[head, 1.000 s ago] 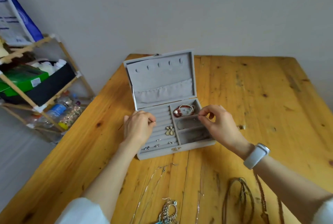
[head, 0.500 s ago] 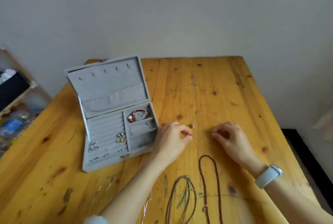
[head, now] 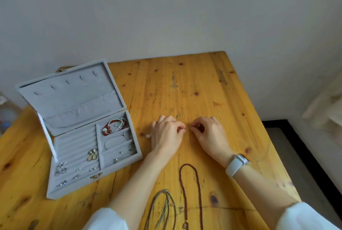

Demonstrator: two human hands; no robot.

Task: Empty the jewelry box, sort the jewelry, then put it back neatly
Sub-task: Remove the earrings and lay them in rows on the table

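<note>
1. Hands first: my left hand (head: 167, 133) and right hand (head: 207, 133) each pinch something tiny, too small to name, low over the worktop (head: 185, 85).
2. Jewelry box (head: 77, 129) sits open to their left, holding pieces, probably awaiting emptying.

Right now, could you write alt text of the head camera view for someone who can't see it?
Two hands, left hand and right hand, meet fingertip to fingertip over a wooden table, pinching something tiny. An open grey jewelry box sits to the left; a red-brown bead necklace lies nearer the person.
</note>
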